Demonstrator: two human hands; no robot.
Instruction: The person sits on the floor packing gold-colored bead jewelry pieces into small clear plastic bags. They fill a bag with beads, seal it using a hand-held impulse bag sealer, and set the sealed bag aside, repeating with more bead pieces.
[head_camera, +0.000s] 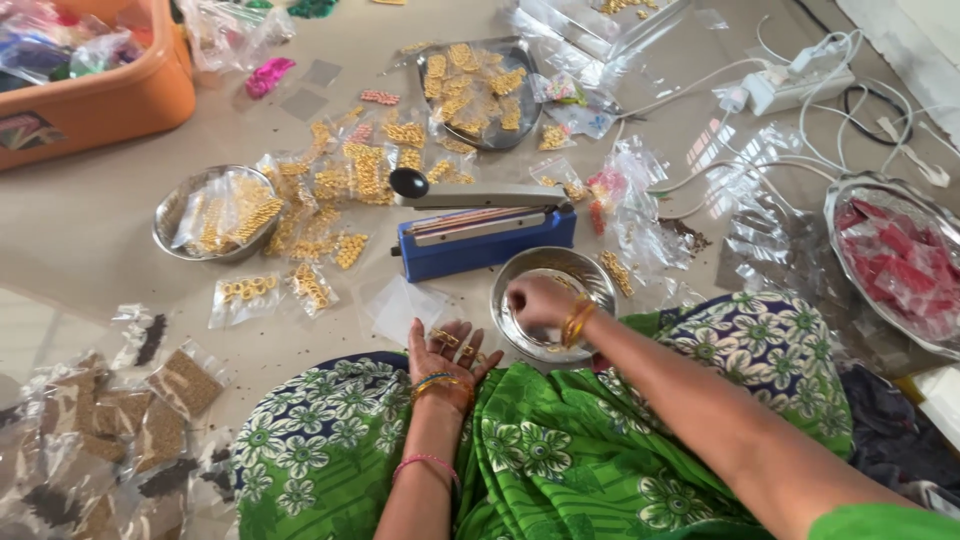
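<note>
My left hand (447, 352) lies palm up above my lap, fingers spread, with a few small gold ornaments resting on the palm. My right hand (537, 300) reaches into a small steel bowl (592, 274) on the floor in front of me, fingers pinched together over its contents; what they pinch is hidden. A blue heat sealer (480, 235) with a black knob stands just beyond the bowl. Both wrists wear gold bangles.
Several clear packets of gold ornaments (350, 180) lie scattered on the floor. Steel plates stand at the left (172, 215), the back (530, 100) and the right (845, 200), the last holding red packets. An orange tub (110, 100) sits at the back left, a power strip (790, 85) with white cables at the back right.
</note>
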